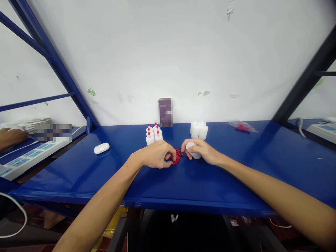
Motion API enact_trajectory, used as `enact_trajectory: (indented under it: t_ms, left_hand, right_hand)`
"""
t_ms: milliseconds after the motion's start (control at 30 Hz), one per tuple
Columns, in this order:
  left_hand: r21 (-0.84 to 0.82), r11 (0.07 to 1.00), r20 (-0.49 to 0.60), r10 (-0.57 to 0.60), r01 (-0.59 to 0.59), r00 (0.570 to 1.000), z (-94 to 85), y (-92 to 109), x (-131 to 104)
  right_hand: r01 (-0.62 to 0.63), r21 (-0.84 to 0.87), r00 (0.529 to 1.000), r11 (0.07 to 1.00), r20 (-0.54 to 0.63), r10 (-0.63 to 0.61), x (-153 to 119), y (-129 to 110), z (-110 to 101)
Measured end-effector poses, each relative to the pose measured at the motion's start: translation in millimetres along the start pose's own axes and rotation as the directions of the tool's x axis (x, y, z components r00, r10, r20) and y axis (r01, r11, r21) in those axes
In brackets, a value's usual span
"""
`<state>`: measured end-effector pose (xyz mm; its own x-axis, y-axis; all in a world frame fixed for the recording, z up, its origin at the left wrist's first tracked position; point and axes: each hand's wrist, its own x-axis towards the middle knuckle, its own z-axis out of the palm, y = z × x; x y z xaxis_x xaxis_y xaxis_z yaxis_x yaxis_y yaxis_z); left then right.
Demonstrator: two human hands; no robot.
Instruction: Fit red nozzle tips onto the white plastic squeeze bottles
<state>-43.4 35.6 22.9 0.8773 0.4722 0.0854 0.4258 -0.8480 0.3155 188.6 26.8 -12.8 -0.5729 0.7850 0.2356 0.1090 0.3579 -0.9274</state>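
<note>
Red caps [177, 157] at curled left grip [157, 154], pinch unclear; right grip [205, 149] wrapped round white bottle [196, 154].

Left hand [157, 154] and right hand [204, 150] bare, centre frame. Left forearm [105, 196], lower left, bare, small dark spot [127, 166] near wrist [138, 159]; right forearm [262, 183] bare.
</note>
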Motion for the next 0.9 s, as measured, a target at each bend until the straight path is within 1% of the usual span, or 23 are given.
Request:
enact_trajectory:
  t_ms: [267, 333, 367, 400, 433, 500, 567, 633, 700, 800, 900]
  left_hand:
    - [-0.059, 0.997, -0.008, 0.047, -0.048, 0.999, 1.5, -1.2, 1.4]
    - [-0.047, 0.998, -0.030, 0.043, -0.045, 0.999, 0.8, -0.2, 1.2]
    - [-0.037, 0.999, -0.041, 0.038, -0.040, 0.998, 0.4, 0.2, 1.0]
    - [-0.026, 0.999, -0.051, 0.032, -0.034, 0.998, 0.0, 0.5, 0.8]
    - [-0.015, 1.000, -0.055, 0.026, -0.026, 0.998, -0.2, 0.8, 0.6]
    - [-0.001, 1.000, -0.049, 0.009, -0.009, 0.999, -0.3, 1.3, 0.6]
    - [0.011, 1.000, -0.030, -0.002, 0.002, 1.000, 0.2, 1.9, 1.1]
    - [0.025, 1.000, -0.011, -0.003, 0.003, 1.000, 1.0, 2.4, 1.9]
    - [0.037, 0.999, 0.004, -0.004, 0.004, 1.000, 1.7, 2.7, 2.6]
    - [0.038, 0.999, 0.026, -0.017, 0.016, 1.000, 2.6, 2.0, 3.1]
    - [0.035, 0.999, 0.034, -0.017, 0.016, 0.999, 2.7, 1.1, 2.6]
  right_hand:
    - [0.008, -0.027, 1.000, 1.000, -0.006, -0.008, -0.1, -1.0, 0.7]
    - [0.005, -0.088, 1.000, 0.996, -0.027, -0.008, -0.5, -2.3, 0.9]
    - [0.003, -0.158, 0.999, 0.987, -0.051, -0.011, -0.8, -2.9, 1.0]
    - [-0.007, -0.259, 0.996, 0.966, -0.084, -0.015, -1.0, -3.4, 1.0]
    - [-0.029, -0.379, 0.992, 0.925, -0.121, -0.018, -1.2, -3.8, 1.0]
    - [-0.107, -0.593, 0.982, 0.798, -0.190, -0.009, -1.5, -4.1, 0.8]
    - [-0.184, -0.705, 0.972, 0.685, -0.234, 0.020, -1.6, -4.1, 0.6]
    - [-0.217, -0.748, 0.969, 0.628, -0.245, 0.043, -1.6, -4.4, 0.6]
    - [-0.218, -0.764, 0.970, 0.607, -0.239, 0.047, -1.6, -5.0, 1.1]
    - [-0.202, -0.751, 0.972, 0.628, -0.233, 0.034, -1.3, -6.0, 2.2]
    - [-0.207, -0.733, 0.966, 0.648, -0.258, 0.017, -0.8, -5.9, 2.6]
